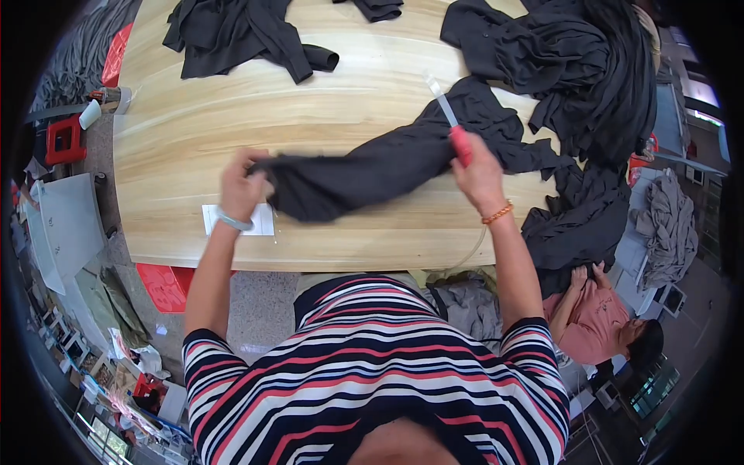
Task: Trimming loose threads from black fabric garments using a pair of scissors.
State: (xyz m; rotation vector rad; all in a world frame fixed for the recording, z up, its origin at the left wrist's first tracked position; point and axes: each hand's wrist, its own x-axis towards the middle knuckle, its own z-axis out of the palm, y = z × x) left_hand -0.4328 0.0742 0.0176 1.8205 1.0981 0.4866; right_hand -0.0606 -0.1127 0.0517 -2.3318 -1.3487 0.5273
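Note:
A black garment (364,174) stretches across the wooden table (178,147) between my two hands, blurred by motion at its left end. My left hand (242,187) is closed on that end, a little above the table's near edge. In my right hand (479,172) is a red-handled tool (459,143) with a slim metal shaft and a pale tip, pointing away from me. The same hand touches the garment's edge, but I cannot tell whether its fingers also grip the cloth. A thin pale cord hangs below that hand.
More black garments (240,35) lie at the far left, with a large heap (573,58) at the far right. A white paper (260,221) rests near my left hand. At the right, a co-worker in a pink shirt (593,322) has both hands on black cloth (577,225).

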